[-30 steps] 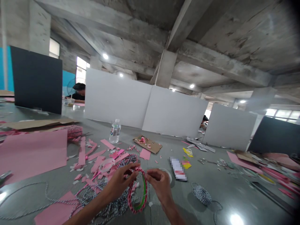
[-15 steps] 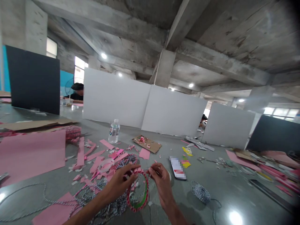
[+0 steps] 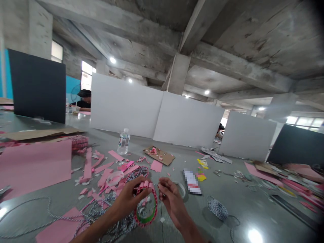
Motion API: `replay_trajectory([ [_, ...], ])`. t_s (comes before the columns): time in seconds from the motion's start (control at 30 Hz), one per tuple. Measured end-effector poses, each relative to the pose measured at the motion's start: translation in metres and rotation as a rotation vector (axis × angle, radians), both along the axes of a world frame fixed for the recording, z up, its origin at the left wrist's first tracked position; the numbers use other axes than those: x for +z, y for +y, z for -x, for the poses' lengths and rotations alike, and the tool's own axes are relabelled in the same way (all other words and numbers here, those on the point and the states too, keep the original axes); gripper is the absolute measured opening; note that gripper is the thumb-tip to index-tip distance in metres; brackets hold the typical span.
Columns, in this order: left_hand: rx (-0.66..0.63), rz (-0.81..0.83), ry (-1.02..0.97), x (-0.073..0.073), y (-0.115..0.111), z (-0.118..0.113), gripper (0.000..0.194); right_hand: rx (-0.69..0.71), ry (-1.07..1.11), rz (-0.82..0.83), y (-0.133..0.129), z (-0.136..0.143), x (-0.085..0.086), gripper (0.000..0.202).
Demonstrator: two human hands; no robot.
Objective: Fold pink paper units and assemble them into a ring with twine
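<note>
My left hand (image 3: 129, 197) grips the upper left of a ring (image 3: 146, 221) with a green inner band and small pink loops around its edge. Larger pink paper loops stand up at the ring's top, between my thumb and fingers. Just to the right, apart from the ring, my right hand (image 3: 172, 199) has thumb and fingertips pinched together. Whatever sits in that pinch is too small to make out. A tangle of grey-and-white cord (image 3: 121, 222) lies beneath my left forearm. A roll of clear tape (image 3: 181, 189) rests beside my right hand.
Pink paper strips and scraps (image 3: 103, 177) litter the left, beside a large pink sheet (image 3: 35, 168). A water bottle (image 3: 124, 141), cardboard piece (image 3: 159, 156), phone (image 3: 192, 181) and cord bundle (image 3: 217, 208) lie around. White panels (image 3: 126, 104) stand behind; a person (image 3: 84, 98) sits beyond.
The ring and my left hand have shifted slightly left and down. My right hand has drawn away from the ring, opening a gap. The tape roll shows more fully.
</note>
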State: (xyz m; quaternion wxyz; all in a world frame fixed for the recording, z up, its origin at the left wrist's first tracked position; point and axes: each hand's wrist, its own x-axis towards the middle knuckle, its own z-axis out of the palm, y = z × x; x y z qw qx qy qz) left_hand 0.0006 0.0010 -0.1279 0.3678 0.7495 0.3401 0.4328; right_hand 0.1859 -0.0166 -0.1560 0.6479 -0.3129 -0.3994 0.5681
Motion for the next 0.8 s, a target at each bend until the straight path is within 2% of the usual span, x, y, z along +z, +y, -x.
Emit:
replay_trajectory([
  [0.13, -0.058, 0.068, -0.054, -0.002, 0.001, 0.001, 0.030, -0.092, -0.487, -0.216, 0.001, 0.000, -0.002, 0.028],
  [0.2, -0.082, 0.073, -0.039, -0.003, 0.002, 0.002, 0.027, -0.117, -0.610, -0.270, 0.001, 0.000, -0.003, 0.029],
  [0.23, -0.089, 0.075, -0.029, -0.005, 0.003, 0.002, 0.026, -0.114, -0.599, -0.253, 0.002, 0.000, -0.004, 0.032],
  [0.43, -0.125, 0.150, -0.028, -0.012, 0.012, 0.003, 0.025, -0.017, -0.227, -0.033, 0.011, 0.005, -0.011, 0.048],
  [0.57, -0.135, 0.164, -0.052, -0.012, 0.014, 0.003, 0.019, -0.017, -0.084, 0.051, 0.009, 0.005, -0.011, 0.044],
  [0.73, -0.071, 0.269, -0.053, -0.014, 0.017, 0.002, 0.027, -0.073, 0.293, 0.199, 0.008, -0.003, -0.005, 0.043],
  [0.8, -0.044, 0.238, -0.068, -0.015, 0.018, 0.002, 0.028, -0.078, 0.311, 0.200, 0.008, -0.004, -0.002, 0.043],
])
